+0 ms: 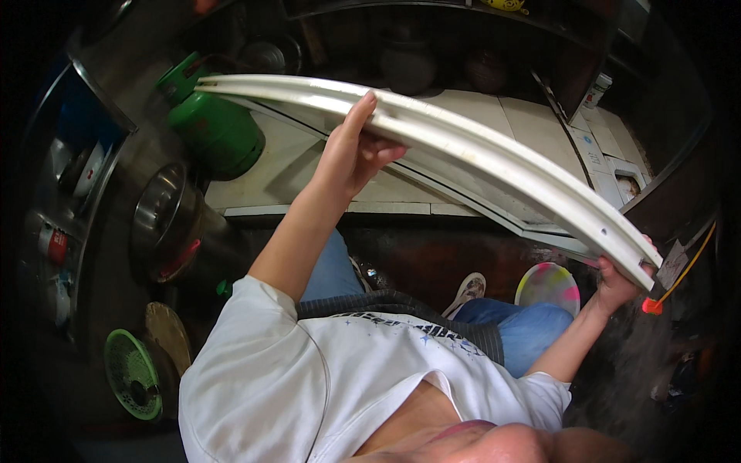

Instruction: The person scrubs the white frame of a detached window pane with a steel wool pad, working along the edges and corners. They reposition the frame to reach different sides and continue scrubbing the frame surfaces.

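Observation:
A long white-framed glass panel (463,139), like a window sash, is tilted across the view with its grooved edge uppermost. Its glass and far frame edge show beneath, over a light tiled counter (382,206). My left hand (362,139) grips the grooved edge near its middle, thumb on top and fingers curled under. Near the panel's right end, my right hand (616,283) holds the corner, its fingers partly hidden behind the frame. The panel's left end lies in front of a green gas cylinder (217,136) in this view; whether they touch I cannot tell.
Metal pots (162,202) stand at the left, near a green plastic colander (132,373) and a round wooden board (168,335). A shelf with bowls (90,171) is further left. Dark jars (407,61) sit behind the counter. A round colourful object (547,289) is by my right knee.

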Tool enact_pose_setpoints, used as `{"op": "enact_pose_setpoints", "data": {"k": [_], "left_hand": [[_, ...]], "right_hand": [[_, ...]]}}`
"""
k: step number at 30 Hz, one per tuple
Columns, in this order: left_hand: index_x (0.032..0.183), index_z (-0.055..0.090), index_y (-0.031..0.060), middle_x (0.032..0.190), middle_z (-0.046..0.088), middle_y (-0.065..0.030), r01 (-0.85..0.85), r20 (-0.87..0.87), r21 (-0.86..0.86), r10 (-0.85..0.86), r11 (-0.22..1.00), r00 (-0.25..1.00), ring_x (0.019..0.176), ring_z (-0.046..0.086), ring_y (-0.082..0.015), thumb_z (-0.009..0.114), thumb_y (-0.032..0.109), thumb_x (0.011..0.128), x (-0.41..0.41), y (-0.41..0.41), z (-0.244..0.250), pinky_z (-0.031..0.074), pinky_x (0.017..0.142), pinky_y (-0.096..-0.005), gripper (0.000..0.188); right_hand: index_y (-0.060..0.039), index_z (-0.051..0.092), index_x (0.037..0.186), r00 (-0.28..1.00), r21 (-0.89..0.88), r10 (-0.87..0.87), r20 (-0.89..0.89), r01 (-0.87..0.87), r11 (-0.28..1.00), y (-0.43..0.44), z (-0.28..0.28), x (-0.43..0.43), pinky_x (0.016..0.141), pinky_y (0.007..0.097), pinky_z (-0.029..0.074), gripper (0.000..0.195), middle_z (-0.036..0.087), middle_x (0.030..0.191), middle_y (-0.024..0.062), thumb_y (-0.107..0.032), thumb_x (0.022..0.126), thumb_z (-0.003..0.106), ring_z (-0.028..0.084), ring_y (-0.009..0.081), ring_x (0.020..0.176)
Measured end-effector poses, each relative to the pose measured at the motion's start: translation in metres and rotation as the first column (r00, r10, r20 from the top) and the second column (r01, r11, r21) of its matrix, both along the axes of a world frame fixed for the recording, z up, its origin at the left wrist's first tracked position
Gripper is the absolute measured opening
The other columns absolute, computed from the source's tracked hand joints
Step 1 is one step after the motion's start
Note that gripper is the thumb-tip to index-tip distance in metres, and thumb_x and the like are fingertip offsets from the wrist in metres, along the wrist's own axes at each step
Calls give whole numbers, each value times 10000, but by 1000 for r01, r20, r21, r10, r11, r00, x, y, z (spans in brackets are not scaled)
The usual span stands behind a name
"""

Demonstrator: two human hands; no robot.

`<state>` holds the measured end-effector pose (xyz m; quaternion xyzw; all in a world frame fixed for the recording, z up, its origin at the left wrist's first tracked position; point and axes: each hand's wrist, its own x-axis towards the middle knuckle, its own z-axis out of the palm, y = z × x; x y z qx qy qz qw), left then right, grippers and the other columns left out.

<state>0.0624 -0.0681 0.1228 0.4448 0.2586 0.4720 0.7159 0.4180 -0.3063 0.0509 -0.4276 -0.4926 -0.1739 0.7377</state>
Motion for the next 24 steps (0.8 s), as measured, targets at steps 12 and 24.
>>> {"op": "enact_pose_setpoints", "data": {"k": [12,24], "left_hand": [[1247,385,-91,995,527,-192,69,-49,45,-67,997,997,729,664,-207,531,656,901,13,64,30,646,701,-320,836],[1211,473,68,950,575,-105,-50,-105,31,53,998,993,738,596,-163,411,759,880,5,128,43,564,607,-273,769]], "right_hand": [[27,624,1153,997,-50,-14,-71,11,999,30,42,-7,941,336,478,632,662,1098,96,-55,608,931,622,195,987],[22,657,1072,990,-136,-138,30,141,981,64,83,-94,876,300,486,482,682,1011,76,-63,668,907,626,156,895]]}}
